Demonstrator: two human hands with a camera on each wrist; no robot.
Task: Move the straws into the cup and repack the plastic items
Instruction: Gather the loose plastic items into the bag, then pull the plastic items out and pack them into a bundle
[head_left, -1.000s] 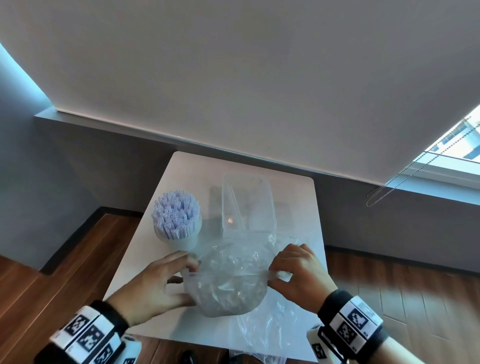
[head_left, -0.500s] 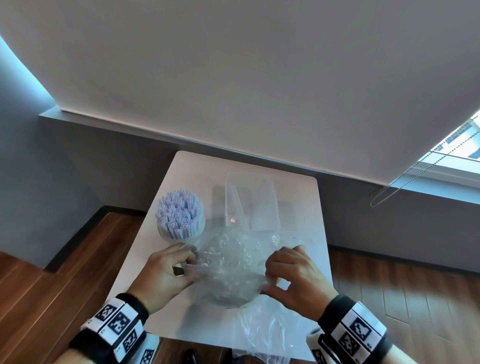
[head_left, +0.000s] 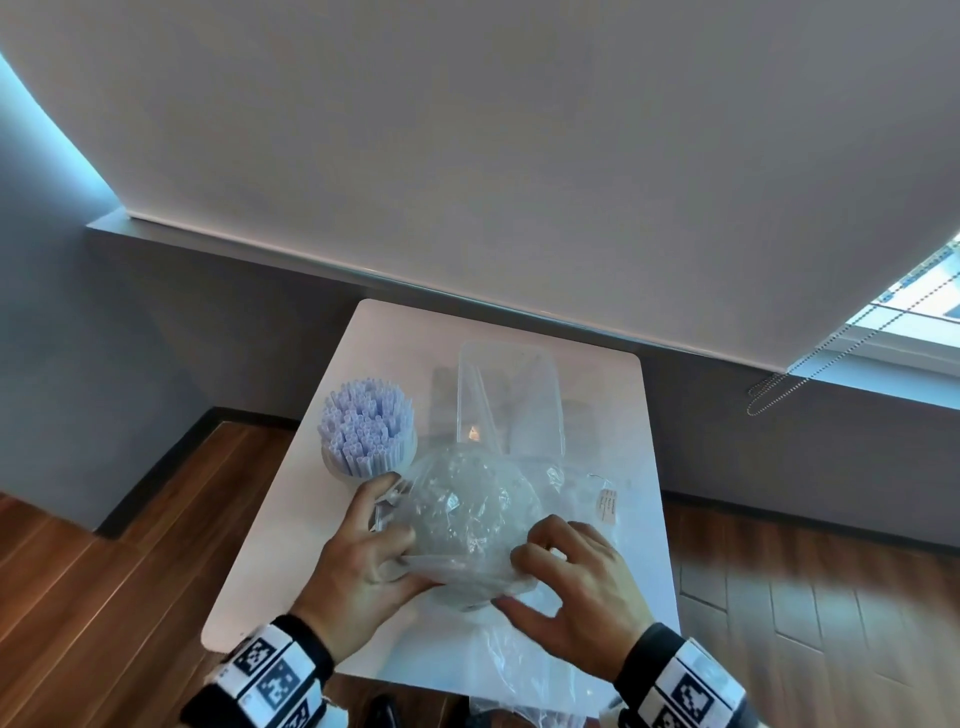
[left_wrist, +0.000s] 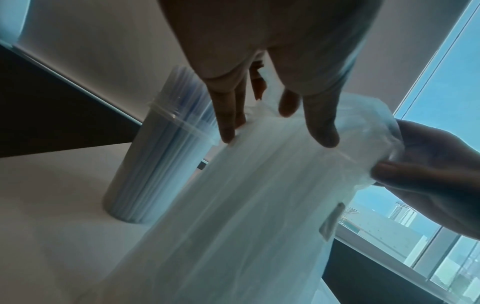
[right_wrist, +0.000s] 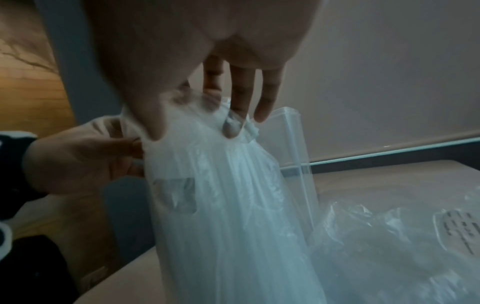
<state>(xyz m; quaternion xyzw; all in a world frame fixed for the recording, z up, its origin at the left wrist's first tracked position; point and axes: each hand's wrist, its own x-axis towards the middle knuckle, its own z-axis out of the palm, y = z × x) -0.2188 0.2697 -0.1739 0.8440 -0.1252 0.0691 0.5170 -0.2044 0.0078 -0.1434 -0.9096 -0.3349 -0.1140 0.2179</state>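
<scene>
A clear cup (head_left: 366, 457) packed with pale lilac straws (head_left: 366, 431) stands at the table's left; it also shows in the left wrist view (left_wrist: 155, 164). In front of it stands a tall clear plastic bag (head_left: 467, 525) holding clear plastic items that I cannot make out. My left hand (head_left: 387, 540) grips the bag's left side, fingers and thumb on the film (left_wrist: 275, 133). My right hand (head_left: 519, 577) pinches the gathered top of the bag (right_wrist: 228, 205) between thumb and fingers (right_wrist: 193, 131).
An upright clear plastic box (head_left: 511, 410) stands just behind the bag, seen too in the right wrist view (right_wrist: 298, 154). A second crumpled bag with a white label (head_left: 605, 506) lies to the right and hangs over the front edge of the small white table (head_left: 597, 379). Wood floor lies around.
Both hands have shifted along the bag. The left reached farther up its left side towards the cup, and the right came round to the near side, bunching the film.
</scene>
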